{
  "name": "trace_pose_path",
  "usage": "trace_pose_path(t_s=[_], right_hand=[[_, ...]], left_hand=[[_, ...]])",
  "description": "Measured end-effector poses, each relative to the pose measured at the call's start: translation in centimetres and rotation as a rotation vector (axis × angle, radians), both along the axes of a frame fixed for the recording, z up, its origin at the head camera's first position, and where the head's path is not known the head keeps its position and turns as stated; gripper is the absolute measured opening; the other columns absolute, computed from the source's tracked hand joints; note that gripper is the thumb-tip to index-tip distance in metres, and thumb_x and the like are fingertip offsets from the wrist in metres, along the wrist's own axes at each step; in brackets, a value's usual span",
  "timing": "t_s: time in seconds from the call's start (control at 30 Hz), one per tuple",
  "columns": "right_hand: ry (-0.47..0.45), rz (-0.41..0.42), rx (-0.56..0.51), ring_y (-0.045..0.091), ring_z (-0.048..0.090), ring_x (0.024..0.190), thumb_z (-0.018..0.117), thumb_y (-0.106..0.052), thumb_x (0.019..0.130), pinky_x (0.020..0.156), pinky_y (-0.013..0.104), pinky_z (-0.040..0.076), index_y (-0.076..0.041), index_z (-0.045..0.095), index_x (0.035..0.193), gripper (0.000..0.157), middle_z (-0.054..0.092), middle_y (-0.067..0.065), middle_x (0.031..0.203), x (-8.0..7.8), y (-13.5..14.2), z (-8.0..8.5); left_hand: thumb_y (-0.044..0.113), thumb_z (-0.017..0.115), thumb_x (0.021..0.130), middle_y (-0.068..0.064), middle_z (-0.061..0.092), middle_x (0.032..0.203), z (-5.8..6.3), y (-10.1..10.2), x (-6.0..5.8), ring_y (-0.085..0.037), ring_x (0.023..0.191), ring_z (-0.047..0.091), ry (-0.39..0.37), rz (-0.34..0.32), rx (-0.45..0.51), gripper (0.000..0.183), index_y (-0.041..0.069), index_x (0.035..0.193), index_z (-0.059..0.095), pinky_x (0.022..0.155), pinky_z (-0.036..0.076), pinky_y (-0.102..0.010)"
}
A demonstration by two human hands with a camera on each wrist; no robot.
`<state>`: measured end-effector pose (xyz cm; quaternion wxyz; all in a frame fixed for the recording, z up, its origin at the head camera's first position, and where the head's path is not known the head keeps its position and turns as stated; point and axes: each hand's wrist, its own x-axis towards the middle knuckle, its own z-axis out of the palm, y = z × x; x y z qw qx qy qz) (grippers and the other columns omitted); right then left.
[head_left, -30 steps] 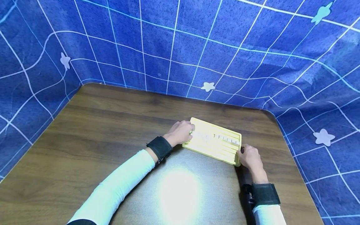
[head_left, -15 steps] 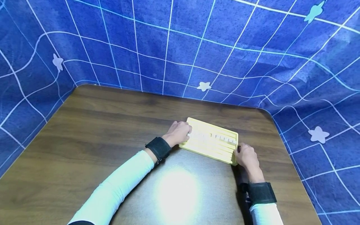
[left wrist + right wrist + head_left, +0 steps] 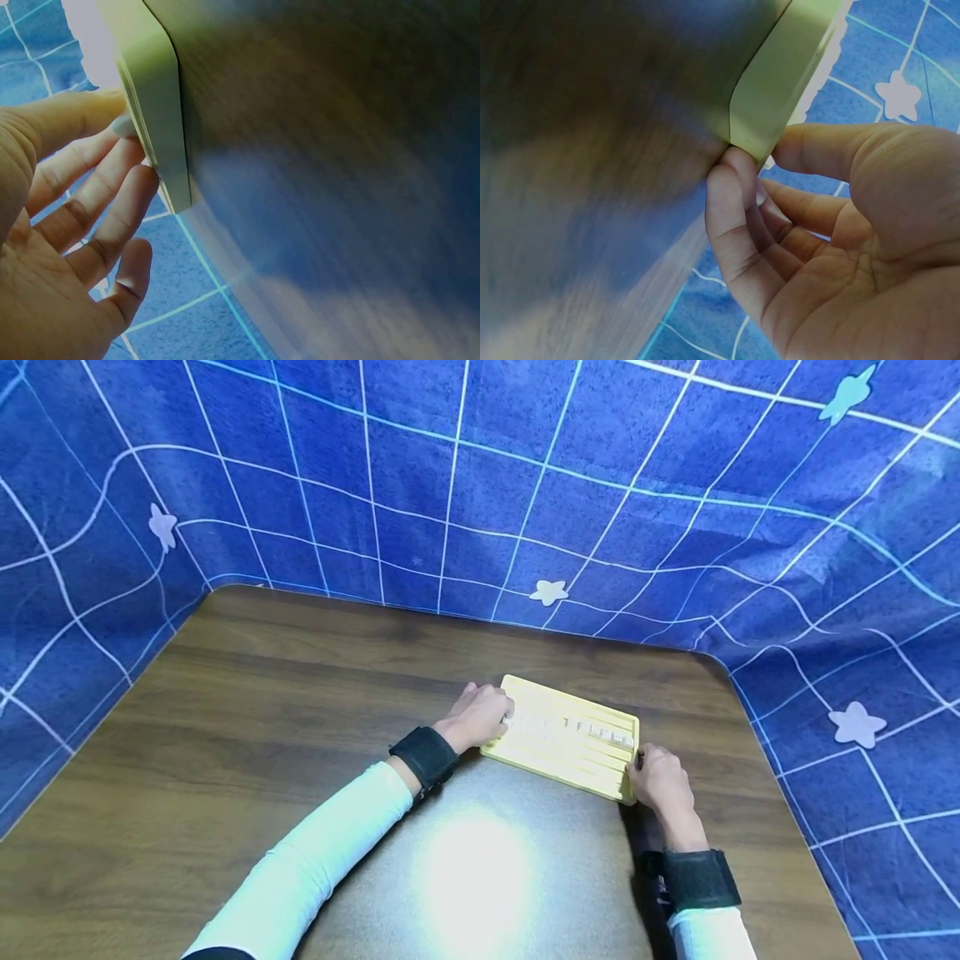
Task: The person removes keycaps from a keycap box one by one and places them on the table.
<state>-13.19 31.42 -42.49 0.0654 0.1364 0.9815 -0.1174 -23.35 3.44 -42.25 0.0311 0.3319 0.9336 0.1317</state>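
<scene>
A shallow yellow tray [image 3: 558,762] with long ridges lies slantwise on the table in the head view. Small white tiles [image 3: 606,732] run in a row along it; bright glare washes out those toward its left half. My left hand [image 3: 480,717] holds the tray's left end, the thumb by the upper edge and the fingertips against the end wall in the left wrist view. At the opposite end my right hand [image 3: 660,779] grips the near right corner. In the right wrist view the thumb [image 3: 817,146] lies on one side of that corner, with curled fingers on the other.
The brown wooden table [image 3: 300,668] reaches back to a blue cloth wall [image 3: 420,485] with a pale grid and stars. A strong light glare [image 3: 476,877] covers the table's near middle. Both wrists wear black bands [image 3: 423,756].
The head view shifts slightly to the left and partly back. Both hands stay at the tray's ends, and the tray keeps its slant between them.
</scene>
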Motion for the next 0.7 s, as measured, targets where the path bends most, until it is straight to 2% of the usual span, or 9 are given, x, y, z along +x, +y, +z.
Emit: trace_pose_path(t_s=[0.1, 0.3, 0.47, 0.57, 0.7], right_hand=[[0.003, 0.010, -0.004, 0.041, 0.060, 0.092, 0.048, -0.017, 0.095, 0.079, 0.055, 0.049, 0.006, 0.057, 0.116, 0.033, 0.060, 0.028, 0.107, -0.1, -0.2, 0.1], [-0.004, 0.017, 0.003, 0.042, 0.060, 0.091, 0.049, -0.016, 0.094, 0.078, 0.056, 0.049, 0.007, 0.058, 0.114, 0.032, 0.060, 0.029, 0.106, 0.7, 0.2, 0.1], [-0.005, 0.033, 0.001, 0.042, 0.060, 0.091, 0.049, -0.016, 0.094, 0.079, 0.056, 0.049, 0.009, 0.056, 0.117, 0.035, 0.060, 0.031, 0.108, 1.0, 0.3, 0.1], [-0.003, 0.040, 0.006, 0.045, 0.060, 0.094, 0.049, -0.016, 0.094, 0.080, 0.057, 0.049, 0.011, 0.055, 0.119, 0.037, 0.059, 0.032, 0.110, 1.0, 0.1, 0.2], [0.019, 0.067, 0.009, 0.050, 0.060, 0.098, 0.049, -0.015, 0.093, 0.081, 0.058, 0.049, 0.011, 0.056, 0.117, 0.037, 0.060, 0.034, 0.109, 0.8, -0.4, 0.4]], left_hand=[[0.016, 0.071, 0.088, 0.002, 0.070, 0.093, 0.1, -0.1, 0.1, -0.017, 0.088, 0.061, 0.013, 0.012, -0.013, 0.004, 0.015, 0.084, 0.072, 0.085, 0.041, -0.038], [0.018, 0.069, 0.089, 0.001, 0.069, 0.089, -0.1, 0.3, 0.6, -0.018, 0.086, 0.061, 0.037, -0.021, -0.044, 0.007, 0.015, 0.082, 0.069, 0.081, 0.040, -0.036], [0.020, 0.068, 0.090, 0.003, 0.069, 0.091, -0.1, 0.4, 1.0, -0.016, 0.088, 0.062, 0.051, -0.021, -0.067, 0.006, 0.017, 0.086, 0.070, 0.080, 0.039, -0.033], [0.021, 0.069, 0.090, 0.003, 0.070, 0.094, 0.3, 0.1, 1.2, -0.016, 0.090, 0.061, 0.052, -0.031, -0.061, 0.005, 0.017, 0.089, 0.071, 0.079, 0.038, -0.032], [0.023, 0.072, 0.088, 0.002, 0.071, 0.098, 1.5, -0.9, 1.5, -0.017, 0.092, 0.063, 0.065, -0.023, -0.019, 0.010, 0.016, 0.095, 0.074, 0.079, 0.038, -0.031]])
